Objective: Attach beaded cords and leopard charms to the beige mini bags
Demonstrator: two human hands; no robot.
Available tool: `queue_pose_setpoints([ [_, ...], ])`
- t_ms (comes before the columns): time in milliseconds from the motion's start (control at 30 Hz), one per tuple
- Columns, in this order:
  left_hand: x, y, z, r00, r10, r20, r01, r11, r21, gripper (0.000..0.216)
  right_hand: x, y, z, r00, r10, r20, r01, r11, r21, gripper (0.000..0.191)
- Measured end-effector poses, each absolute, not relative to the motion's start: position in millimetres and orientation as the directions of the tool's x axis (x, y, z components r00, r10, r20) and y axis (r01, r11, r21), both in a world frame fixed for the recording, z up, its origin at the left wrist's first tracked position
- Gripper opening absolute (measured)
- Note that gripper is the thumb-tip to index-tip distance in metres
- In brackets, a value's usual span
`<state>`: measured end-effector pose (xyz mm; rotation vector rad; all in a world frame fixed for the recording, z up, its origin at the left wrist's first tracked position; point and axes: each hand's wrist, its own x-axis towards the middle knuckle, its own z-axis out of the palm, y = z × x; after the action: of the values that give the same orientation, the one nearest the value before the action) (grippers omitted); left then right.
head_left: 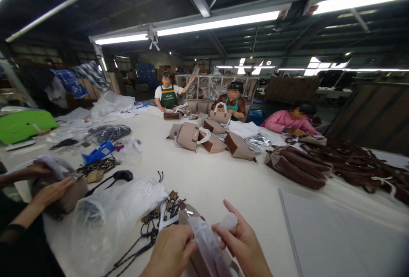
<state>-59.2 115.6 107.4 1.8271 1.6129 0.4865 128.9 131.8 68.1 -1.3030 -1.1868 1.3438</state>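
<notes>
Clear plastic wrap (pixel 209 247) sits at the bottom centre of the frame, pinched between both hands over a taupe bag (pixel 188 219) on the white table (pixel 223 183). Left hand (pixel 171 249) is clenched on the wrap's left edge; right hand (pixel 241 240) grasps its upper end between thumb and fingers. At the left edge, a co-worker's hands (pixel 51 189) hold another bag.

Left hand (pixel 171 249) and right hand (pixel 241 240) grip a clear plastic sleeve (pixel 207 247) over a white table (pixel 223 183).
</notes>
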Motion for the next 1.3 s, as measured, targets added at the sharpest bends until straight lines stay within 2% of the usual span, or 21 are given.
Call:
queue_pose_setpoints([
  [67, -62, 115, 113, 0.176, 0.971, -0.162, 0.708, -0.011, 0.706, 0.022, 128, 131, 67, -0.177, 0.972, -0.154, -0.083, -0.171, -0.982, 0.058],
  [133, -62, 116, 114, 0.190, 0.976, -0.107, 0.577, -0.023, 0.816, 0.026, 127, 129, 68, -0.279, 0.952, -0.125, -0.091, -0.155, -0.984, 0.044],
  [200, -60, 119, 107, 0.181, 0.984, -0.011, 0.373, -0.059, 0.926, 0.031, 123, 128, 71, -0.293, 0.954, -0.066, -0.008, -0.072, -0.997, 0.037],
  [267, -57, 121, 94, 0.159, 0.987, -0.016, 0.136, -0.006, 0.991, 0.033, 119, 127, 73, -0.243, 0.970, 0.031, 0.082, 0.052, -0.995, 0.034],
  [367, -53, 123, 76, 0.179, 0.969, -0.173, -0.149, 0.201, 0.968, 0.036, 114, 129, 74, -0.183, 0.974, 0.134, 0.128, 0.159, -0.979, 0.034],
  [467, -51, 123, 70, 0.216, 0.956, -0.197, -0.292, 0.255, 0.922, 0.035, 114, 132, 73, -0.142, 0.988, 0.063, 0.127, 0.082, -0.989, 0.034],
  [567, -49, 124, 75, 0.253, 0.948, -0.191, -0.331, 0.270, 0.904, 0.024, 116, 136, 70, -0.086, 0.996, -0.011, 0.097, -0.003, -0.995, 0.040],
  [700, -41, 127, 77, 0.236, 0.948, -0.212, -0.328, 0.283, 0.901, 0.027, 118, 137, 67, -0.090, 0.995, -0.039, 0.132, -0.027, -0.991, 0.044],
  [867, -29, 135, 67, 0.133, 0.962, -0.237, -0.352, 0.270, 0.896, 0.037, 117, 131, 68, -0.154, 0.984, 0.087, 0.216, 0.119, -0.969, 0.036],
  [1133, -23, 134, 64, 0.073, 0.958, -0.278, -0.343, 0.286, 0.895, 0.037, 121, 124, 58, -0.125, 0.956, 0.266, 0.315, 0.293, -0.903, 0.029],
  [1300, -18, 133, 63, 0.047, 0.954, -0.295, -0.315, 0.294, 0.902, 0.042, 121, 122, 59, -0.193, 0.921, 0.338, 0.311, 0.384, -0.870, 0.023],
])
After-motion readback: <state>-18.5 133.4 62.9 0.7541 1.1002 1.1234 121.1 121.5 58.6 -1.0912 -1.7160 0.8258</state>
